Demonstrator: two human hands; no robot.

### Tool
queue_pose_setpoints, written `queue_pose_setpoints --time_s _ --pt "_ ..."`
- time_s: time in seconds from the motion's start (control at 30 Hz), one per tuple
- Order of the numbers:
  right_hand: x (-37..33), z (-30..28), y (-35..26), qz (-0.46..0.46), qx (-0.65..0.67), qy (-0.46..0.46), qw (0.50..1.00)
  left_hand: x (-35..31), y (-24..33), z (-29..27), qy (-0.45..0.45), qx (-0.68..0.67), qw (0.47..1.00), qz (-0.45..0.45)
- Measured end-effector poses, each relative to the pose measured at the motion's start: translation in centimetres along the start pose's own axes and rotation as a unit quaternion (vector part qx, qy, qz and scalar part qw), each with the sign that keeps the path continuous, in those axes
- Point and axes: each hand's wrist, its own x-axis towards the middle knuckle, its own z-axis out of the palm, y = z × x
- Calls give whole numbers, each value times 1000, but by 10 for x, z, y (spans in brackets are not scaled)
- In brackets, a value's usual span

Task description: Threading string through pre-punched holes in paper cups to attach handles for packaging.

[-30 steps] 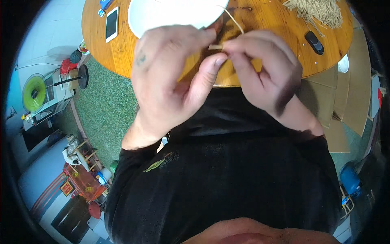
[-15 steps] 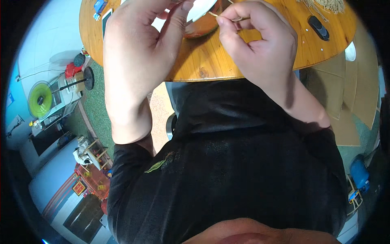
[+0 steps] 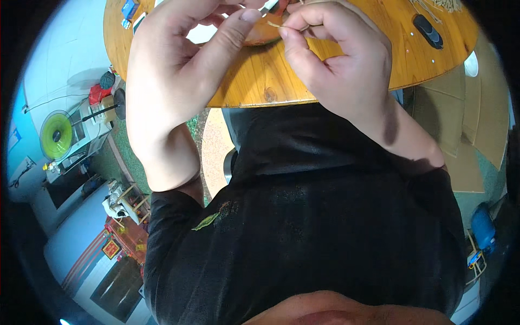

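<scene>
Over the round wooden table [image 3: 265, 81], my right hand [image 3: 346, 54] pinches a thin tan cord [image 3: 275, 24] between thumb and forefinger, its short end poking out to the left. My left hand [image 3: 179, 65] is curled, thumb [image 3: 233, 38] toward the fingers, which run partly out of the top edge. A small greyish-white edge [image 3: 266, 8] shows by the thumb tip, and a white surface [image 3: 201, 33] appears beneath the palm; what the fingers grip is mostly hidden. Between the hands lies a reddish-brown round thing [image 3: 264, 37], partly covered.
A black oblong device [image 3: 427, 31] lies at the table's right, with a tan fibre bundle [image 3: 445, 5] beyond it. A blue packet [image 3: 129, 9] is at far left. Cardboard [image 3: 447, 119] stands right of the table; a green fan [image 3: 56, 135] is to the left.
Both hands have shifted slightly left, and the view has moved a little. The white curved piece by my left thumb now shows much less. The cord stays pinched in my right hand.
</scene>
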Motion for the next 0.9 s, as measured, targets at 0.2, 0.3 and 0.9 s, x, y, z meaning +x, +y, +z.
queue_pose_setpoints --time_s 0.2,0.3,0.9 --pt "-1 1 1 1 10 6 1000 0 -6 -1 -16 -12 1000 -23" --pt "-2 6 4 -2 26 24 999 -1 -7 1 -15 -31 999 -34" --pt "1 7 0 42 34 17 998 2 -1 2 -33 -130 984 -118"
